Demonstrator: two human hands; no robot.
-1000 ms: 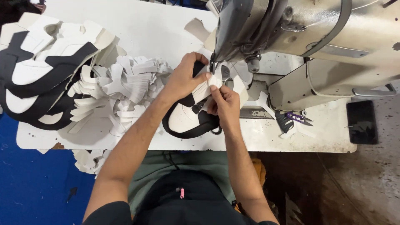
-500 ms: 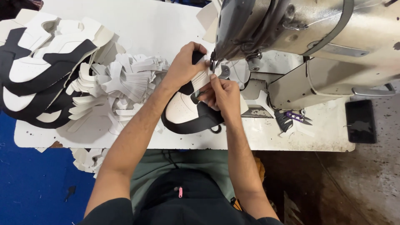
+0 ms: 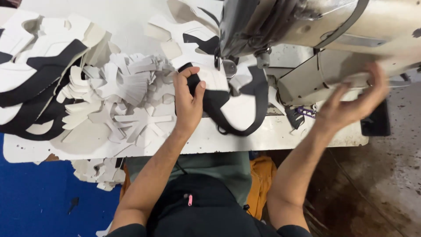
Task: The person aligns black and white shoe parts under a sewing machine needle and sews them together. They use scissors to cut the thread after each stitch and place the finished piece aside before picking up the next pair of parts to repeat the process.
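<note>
My left hand (image 3: 188,101) grips a black-and-white shoe upper piece (image 3: 237,105) at its left edge, holding it under the needle area (image 3: 226,66) of a grey industrial sewing machine (image 3: 315,39). The piece's black strap loops down over the white table (image 3: 263,136). My right hand (image 3: 351,103) is raised to the right, blurred, fingers spread, holding nothing, close to the machine's right side.
A heap of white cut pieces (image 3: 127,96) lies left of my left hand. Stacked black-and-white shoe uppers (image 3: 39,83) fill the far left of the table. More white scraps (image 3: 98,171) hang below the table edge. Blue floor (image 3: 39,202) lies at lower left.
My right hand let go of the shoe piece and swung out to the right, toward the machine's side. My left hand stayed on the piece. The camera moved closer.
</note>
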